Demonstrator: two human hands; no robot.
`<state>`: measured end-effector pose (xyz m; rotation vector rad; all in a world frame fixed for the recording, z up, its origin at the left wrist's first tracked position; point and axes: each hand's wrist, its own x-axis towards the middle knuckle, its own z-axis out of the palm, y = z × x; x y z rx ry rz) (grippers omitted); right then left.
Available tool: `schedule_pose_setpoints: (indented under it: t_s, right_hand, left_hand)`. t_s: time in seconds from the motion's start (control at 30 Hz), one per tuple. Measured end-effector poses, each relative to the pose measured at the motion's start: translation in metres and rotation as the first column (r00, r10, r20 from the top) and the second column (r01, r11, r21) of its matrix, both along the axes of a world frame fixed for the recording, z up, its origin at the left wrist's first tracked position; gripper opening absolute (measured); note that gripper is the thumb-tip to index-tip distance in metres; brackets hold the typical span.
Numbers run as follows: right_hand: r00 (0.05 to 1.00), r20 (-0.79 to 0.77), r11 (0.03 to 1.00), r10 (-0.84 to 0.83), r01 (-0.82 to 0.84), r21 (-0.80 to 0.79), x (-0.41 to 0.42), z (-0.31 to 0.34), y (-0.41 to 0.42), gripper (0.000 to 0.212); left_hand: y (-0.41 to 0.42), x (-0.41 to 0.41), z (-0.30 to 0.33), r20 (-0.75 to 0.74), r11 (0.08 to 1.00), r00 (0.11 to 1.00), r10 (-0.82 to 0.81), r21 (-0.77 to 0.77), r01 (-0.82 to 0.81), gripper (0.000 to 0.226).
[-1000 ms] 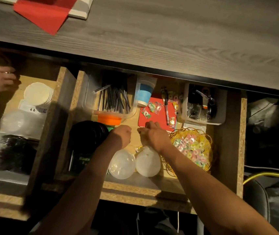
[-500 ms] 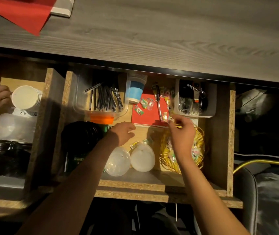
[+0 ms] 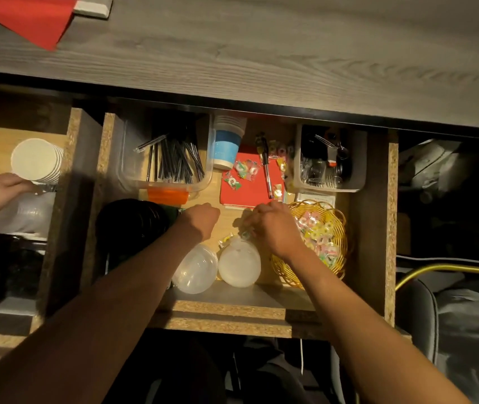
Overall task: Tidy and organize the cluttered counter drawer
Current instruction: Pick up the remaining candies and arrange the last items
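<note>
A small wrapped candy (image 3: 245,234) is being pinched by the right hand (image 3: 273,228), just left of the half-filled golden wire basket (image 3: 340,228); the left hand (image 3: 200,218) is being held clenched, empty; beyond, loose candies on the flat red notebook (image 3: 247,193) are still waiting.

Both my forearms reach forward into the open chipboard drawer (image 3: 391,228), bare to past the elbow. My left hand (image 3: 200,220) sits near the drawer's middle, fingers curled under into a loose fist, knuckles up; I can't tell whether it holds anything. My right hand (image 3: 273,225) lies just right of it, toward the drawer's right side, palm down, fingers bent downward and bunched at the tips, what they touch hidden beneath them.
</note>
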<state>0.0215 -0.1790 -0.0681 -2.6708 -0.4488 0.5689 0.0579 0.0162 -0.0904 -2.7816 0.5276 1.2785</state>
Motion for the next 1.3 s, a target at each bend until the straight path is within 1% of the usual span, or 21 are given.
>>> schedule_pose_setpoints:
  t_s: [0.07,0.13,0.2,0.33,0.37,0.43,0.5,0.53,0.63,0.7,0.77,0.87,0.9,0.93,0.97,1.0,1.07,1.13,1.17,1.23,1.3]
  right_hand:
    - [0.984,-0.094,0.969,0.150,-0.165,-0.185,0.009,-0.008,0.005,0.023]
    - [0.972,-0.124,0.947,0.199,-0.223,-0.230,0.011,-0.016,0.007,0.019]
    - [0.976,-0.087,0.950,0.200,-0.215,-0.226,0.010,-0.022,0.008,0.013]
    - [0.996,-0.040,0.982,0.084,-0.089,-0.167,0.011,-0.034,0.010,0.013]
    - [0.999,-0.034,0.993,0.019,-0.023,-0.118,0.013,-0.033,0.010,0.014]
    - [0.976,-0.097,0.977,-0.194,0.201,0.076,0.015,-0.027,0.011,0.012]
    - [0.894,-0.229,0.878,-0.386,0.432,0.208,0.020,-0.017,0.012,0.012]
    - [0.855,-0.248,0.824,-0.455,0.510,0.248,0.022,-0.012,0.012,0.012]
    - [0.736,-0.233,0.639,-0.636,0.671,0.375,0.021,0.005,0.008,0.004]
    - [0.628,-0.244,0.480,-0.739,0.745,0.463,0.011,0.017,0.002,0.016]
    - [0.506,-0.254,0.338,-0.824,0.800,0.497,-0.004,0.026,-0.008,0.019]
    - [0.349,-0.247,0.230,-0.904,0.884,0.406,-0.023,0.028,-0.024,0.023]
    - [0.314,-0.223,0.225,-0.923,0.909,0.350,-0.027,0.030,-0.028,0.027]
    - [0.308,-0.173,0.252,-0.936,0.926,0.282,-0.031,0.031,-0.031,0.033]
    - [0.318,-0.131,0.283,-0.939,0.931,0.232,-0.033,0.034,-0.031,0.039]
    - [0.344,-0.128,0.308,-0.930,0.922,0.236,-0.035,0.038,-0.028,0.041]
    - [0.442,-0.274,0.334,-0.854,0.870,0.362,-0.033,0.049,-0.016,0.034]
    - [0.519,-0.496,0.287,-0.696,0.834,0.471,-0.025,0.064,0.000,0.025]
    - [0.531,-0.585,0.242,-0.614,0.831,0.501,-0.021,0.071,0.008,0.021]
    - [0.545,-0.620,0.193,-0.564,0.817,0.543,-0.018,0.076,0.018,0.019]
    - [0.524,-0.592,0.176,-0.612,0.821,0.544,-0.018,0.073,0.017,0.018]
  left_hand:
    - [0.001,0.003,-0.002,0.001,0.997,0.998,-0.065,0.032,0.065,0.036]
    - [0.001,0.004,-0.004,0.011,0.992,0.993,-0.120,0.051,0.119,0.035]
    - [0.002,0.005,-0.008,0.031,0.986,0.987,-0.158,0.061,0.156,0.033]
    - [0.002,0.008,-0.015,0.010,0.986,0.990,-0.143,0.085,0.141,0.031]
    - [0.001,0.010,-0.016,0.001,0.989,0.993,-0.122,0.085,0.121,0.031]
    - [0.001,0.012,-0.016,-0.003,0.993,0.997,-0.083,0.082,0.083,0.032]
    - [0.000,0.012,-0.016,-0.003,0.995,0.998,-0.058,0.077,0.058,0.031]
    - [0.000,0.012,-0.016,-0.003,0.996,0.999,-0.049,0.071,0.049,0.030]
    - [0.000,0.010,-0.014,0.003,0.999,1.000,-0.009,0.033,0.009,0.025]
    - [0.001,0.008,-0.012,0.019,1.000,1.000,0.018,-0.005,-0.018,0.023]
    - [0.002,0.006,-0.008,0.002,0.995,0.997,0.072,-0.065,-0.072,0.023]
    - [0.001,0.008,0.001,-0.044,0.949,0.969,0.243,-0.196,-0.247,0.020]
    - [-0.002,0.010,0.006,-0.060,0.912,0.948,0.312,-0.261,-0.317,0.019]
    - [-0.006,0.011,0.013,-0.084,0.859,0.920,0.382,-0.335,-0.387,0.018]
    - [-0.010,0.011,0.022,-0.116,0.790,0.886,0.449,-0.412,-0.454,0.017]
    - [-0.016,0.011,0.034,-0.160,0.702,0.841,0.516,-0.483,-0.523,0.016]
    - [-0.030,0.007,0.058,-0.307,0.458,0.709,0.636,-0.589,-0.666,0.012]
    - [-0.045,0.001,0.077,-0.474,0.204,0.552,0.687,-0.603,-0.771,0.010]
    - [-0.052,-0.003,0.084,-0.523,0.121,0.498,0.692,-0.595,-0.794,0.011]
    - [-0.062,-0.009,0.091,-0.572,0.026,0.433,0.697,-0.584,-0.812,0.015]
    - [-0.062,-0.013,0.091,-0.598,-0.028,0.402,0.694,-0.580,-0.814,0.014]
